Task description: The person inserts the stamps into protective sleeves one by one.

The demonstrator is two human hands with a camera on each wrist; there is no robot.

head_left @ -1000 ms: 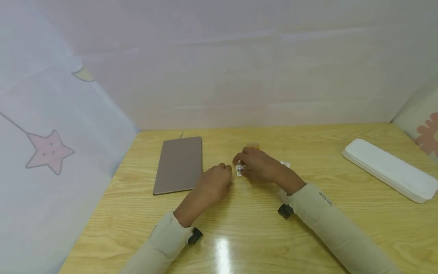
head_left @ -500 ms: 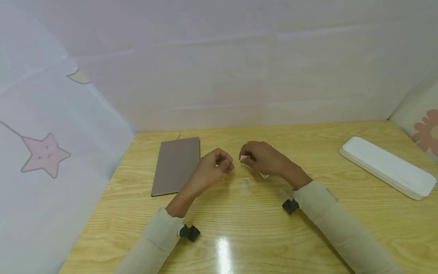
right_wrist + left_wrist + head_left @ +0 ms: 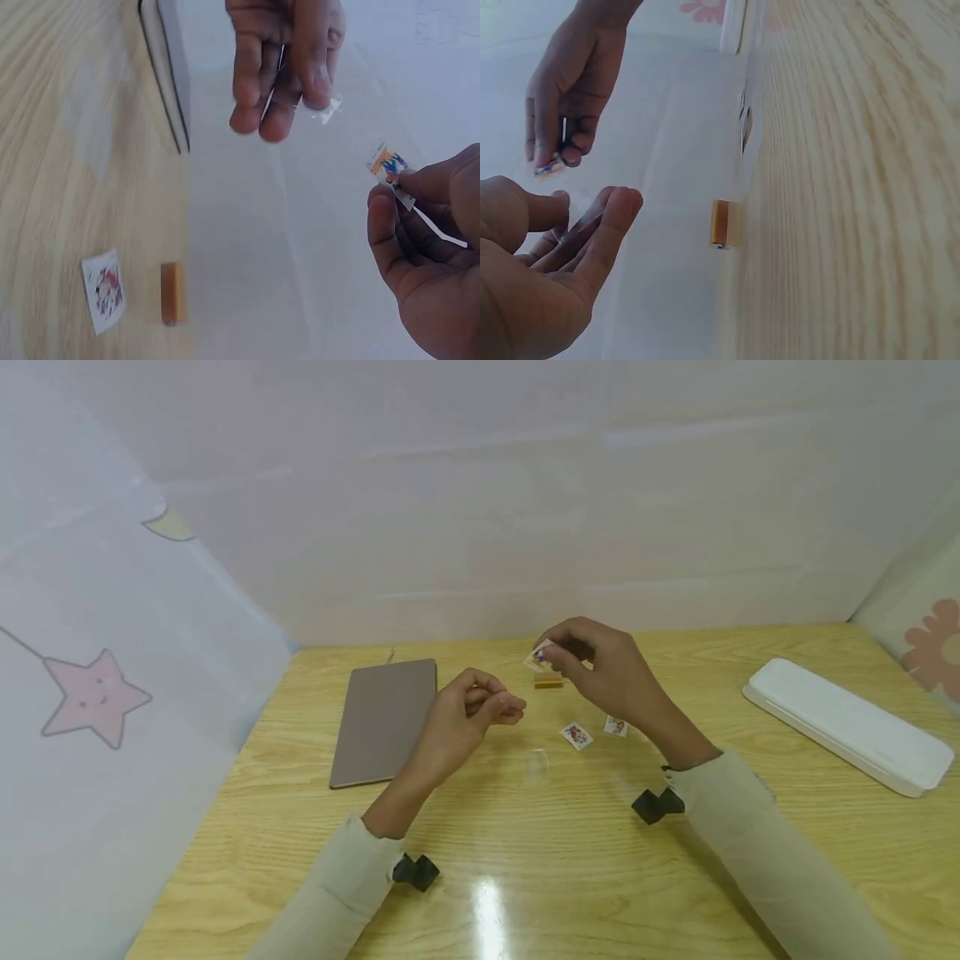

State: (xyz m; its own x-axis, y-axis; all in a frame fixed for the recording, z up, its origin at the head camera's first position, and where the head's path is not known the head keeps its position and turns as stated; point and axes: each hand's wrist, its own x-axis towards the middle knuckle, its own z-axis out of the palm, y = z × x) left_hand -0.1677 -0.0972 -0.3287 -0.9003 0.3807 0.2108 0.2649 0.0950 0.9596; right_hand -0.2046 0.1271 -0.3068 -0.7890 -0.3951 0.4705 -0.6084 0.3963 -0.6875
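My right hand [image 3: 600, 664] is raised and pinches a small stamp [image 3: 537, 656] with a colourful picture between thumb and fingers. That stamp [image 3: 390, 171] shows orange and blue in the right wrist view. Lower and to the left, my left hand [image 3: 465, 718] pinches a small clear plastic piece [image 3: 328, 111] between thumb and fingertips. Two more picture stamps lie on the table: one stamp [image 3: 577, 736] in the middle, the other stamp [image 3: 617, 726] to its right, partly near my right wrist. A clear plastic piece [image 3: 538, 763] lies in front of them.
A small orange-brown block [image 3: 548, 681] sits behind the stamps. The flat grey-brown book [image 3: 382, 722] lies left of my left hand. At the right stands a long white case [image 3: 847, 727]. A pale printed curtain [image 3: 465, 527] closes off the table's back.
My right hand has lifted a stamp off the table and moved up and back with it, uncovering the other stamps and block. My left hand has risen and turned its fingers up.
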